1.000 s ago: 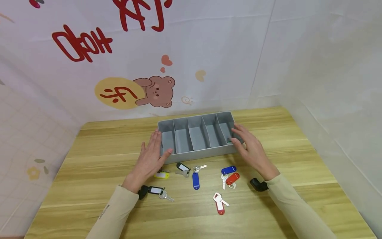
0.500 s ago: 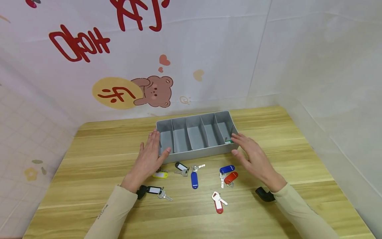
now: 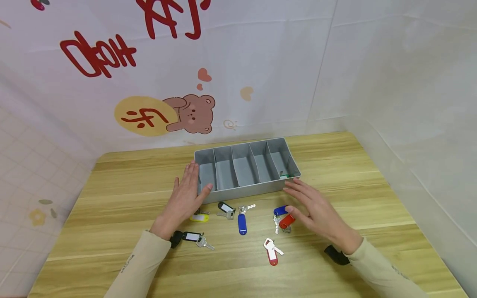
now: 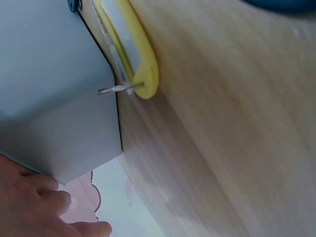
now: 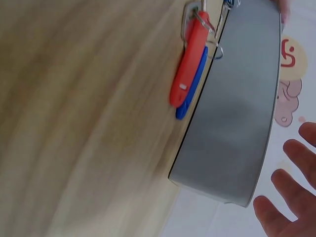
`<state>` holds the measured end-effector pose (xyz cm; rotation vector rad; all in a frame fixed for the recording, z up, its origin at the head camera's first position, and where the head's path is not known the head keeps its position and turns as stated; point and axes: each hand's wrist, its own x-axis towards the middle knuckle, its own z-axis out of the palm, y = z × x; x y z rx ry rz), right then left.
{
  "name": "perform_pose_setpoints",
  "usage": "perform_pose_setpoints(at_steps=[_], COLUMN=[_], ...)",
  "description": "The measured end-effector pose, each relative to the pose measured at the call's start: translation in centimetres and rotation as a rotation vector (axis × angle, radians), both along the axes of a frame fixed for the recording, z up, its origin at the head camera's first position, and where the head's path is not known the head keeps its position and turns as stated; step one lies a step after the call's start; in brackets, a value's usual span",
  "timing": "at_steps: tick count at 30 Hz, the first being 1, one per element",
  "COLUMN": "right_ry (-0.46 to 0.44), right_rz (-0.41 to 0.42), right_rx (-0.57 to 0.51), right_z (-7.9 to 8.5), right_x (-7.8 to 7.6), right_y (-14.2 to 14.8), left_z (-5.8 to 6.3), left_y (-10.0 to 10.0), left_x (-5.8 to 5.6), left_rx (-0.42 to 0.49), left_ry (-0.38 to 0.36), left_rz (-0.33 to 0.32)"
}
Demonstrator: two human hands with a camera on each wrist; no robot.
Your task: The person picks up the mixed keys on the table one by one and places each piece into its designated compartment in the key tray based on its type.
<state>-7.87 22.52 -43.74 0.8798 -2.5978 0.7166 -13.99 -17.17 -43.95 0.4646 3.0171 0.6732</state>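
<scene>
A grey box [image 3: 238, 192] with several compartments stands toward the back of the table. My left hand [image 3: 182, 196] rests along its left end, fingers straight and thumb at the front rim. My right hand [image 3: 316, 211] is spread near the front right corner, holding nothing. Below its thumb lie a blue key tag [image 3: 280, 210] and an orange-red key tag [image 3: 287, 221] with keys. A green-and-white tag [image 3: 285, 176] lies in the rightmost compartment. By the left hand is a yellow key tag [image 4: 147, 64], close against the box front in the left wrist view.
More tagged keys lie in front of the box: a black tag [image 3: 226, 207], another black tag [image 3: 191, 236], a blue tag [image 3: 242, 224] and a red tag [image 3: 273, 257]. Behind the table [image 3: 130, 174] hangs a white printed backdrop [image 3: 279, 62], with a pale wall at right.
My right hand has drawn back from the box's right end, toward me and over the blue and orange-red tags. The left hand stays at the left end.
</scene>
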Motion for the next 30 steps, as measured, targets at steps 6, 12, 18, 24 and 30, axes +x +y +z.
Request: perform_pose_setpoints(at_steps=[6,12,18,24,30], right_ry=[-0.006,-0.036,-0.077,-0.115,-0.129], right_rz=[0.03,0.046,0.052,0.069,0.078], right_rx=[0.018,0.041,0.064,0.059,0.06], right_z=[-0.1,-0.2,-0.4,-0.9,-1.3], right_x=[0.7,1.3,1.8,2.0,2.0], right_y=[-0.1,-0.2,-0.2,0.0,0.3], left_z=[0.0,0.0,0.2,0.1,0.2], left_y=[0.0,0.0,0.0,0.0,0.0], left_x=[0.0,0.0,0.0,0.0,0.1], left_rx=[0.004,0.011,0.007,0.01,0.011], left_ry=[0.008,0.003,-0.016,-0.02,-0.002], left_rz=[0.001,0.0,-0.003,0.0,-0.001])
